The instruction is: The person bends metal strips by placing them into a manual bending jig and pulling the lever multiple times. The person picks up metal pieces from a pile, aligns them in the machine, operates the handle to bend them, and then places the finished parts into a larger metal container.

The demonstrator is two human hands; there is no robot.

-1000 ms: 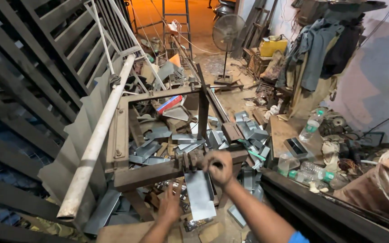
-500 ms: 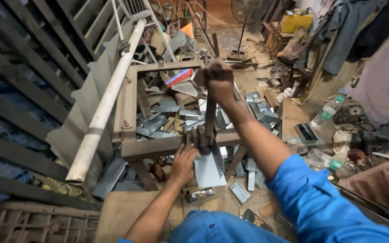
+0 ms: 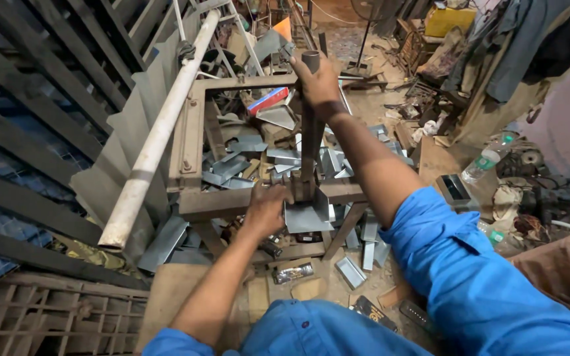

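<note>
Gripping the top of the lever [image 3: 311, 125], your right hand [image 3: 318, 82] is closed round it, far out ahead of you. The lever's long axis runs down toward your left hand [image 3: 266, 209], which presses the grey sheet-metal piece [image 3: 306, 216] at its foot, against the rusty frame [image 3: 192, 151].

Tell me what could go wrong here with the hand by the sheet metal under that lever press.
1. The left hand rests right beside the flat grey metal sheet at the foot of the upright steel lever, so fingers could get pinched or cut if it comes down.
2. The right hand grips the lever's top at full reach; a slip might jerk it.
3. Loose grey metal offcuts inside the rusty frame have sharp edges.
</note>
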